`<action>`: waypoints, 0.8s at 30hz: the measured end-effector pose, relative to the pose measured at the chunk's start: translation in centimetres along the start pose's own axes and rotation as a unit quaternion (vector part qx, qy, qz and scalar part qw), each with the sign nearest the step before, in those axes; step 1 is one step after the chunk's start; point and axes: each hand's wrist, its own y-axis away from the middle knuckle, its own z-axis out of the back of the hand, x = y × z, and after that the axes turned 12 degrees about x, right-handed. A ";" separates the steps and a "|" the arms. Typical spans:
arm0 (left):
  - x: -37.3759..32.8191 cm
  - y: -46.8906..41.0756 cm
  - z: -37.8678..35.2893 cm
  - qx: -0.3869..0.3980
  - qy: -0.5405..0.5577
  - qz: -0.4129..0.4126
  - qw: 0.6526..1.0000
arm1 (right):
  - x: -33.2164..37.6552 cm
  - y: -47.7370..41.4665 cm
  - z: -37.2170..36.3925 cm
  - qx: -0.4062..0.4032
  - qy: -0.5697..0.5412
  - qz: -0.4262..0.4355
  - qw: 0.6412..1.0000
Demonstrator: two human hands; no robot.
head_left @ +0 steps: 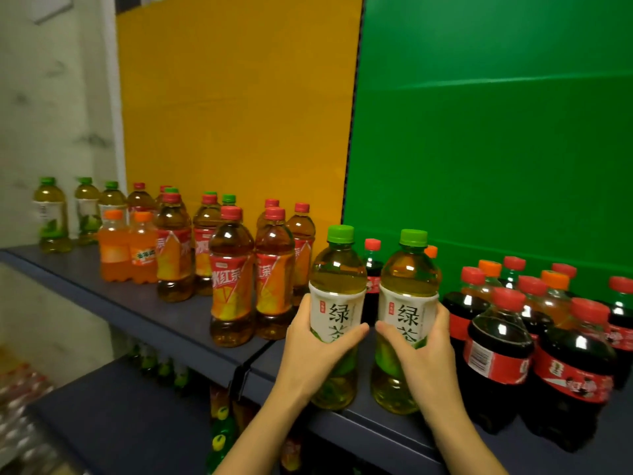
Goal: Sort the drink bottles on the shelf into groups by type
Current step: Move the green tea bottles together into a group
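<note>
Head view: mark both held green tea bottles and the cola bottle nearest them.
Left green tea bottle (337,313), head view, on its white label.
Right green tea bottle (407,315), head view, on its white label.
Nearest cola bottle (496,363), head view, on its red label.

I can't read the labels on the far-left green tea bottles (52,216) through the blur. The rightmost cola bottle (621,334) is cut by the edge, and the lower-shelf bottles (222,437) are too dim to tell.
</note>
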 end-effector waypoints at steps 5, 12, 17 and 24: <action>-1.7 2.8 4.3 -0.012 0.018 -0.003 1.000 | 1.3 1.6 -2.8 0.012 -0.022 0.025 0.999; -3.4 6.4 15.1 -0.077 0.039 0.002 0.996 | 4.9 3.4 -11.0 0.064 -0.087 0.039 0.993; -4.4 9.7 25.5 -0.122 -0.004 0.006 0.992 | 6.9 4.0 -20.3 0.089 -0.135 0.039 0.986; -4.9 14.1 38.3 -0.170 -0.053 0.025 0.984 | 8.5 4.2 -33.5 0.130 -0.182 0.033 0.974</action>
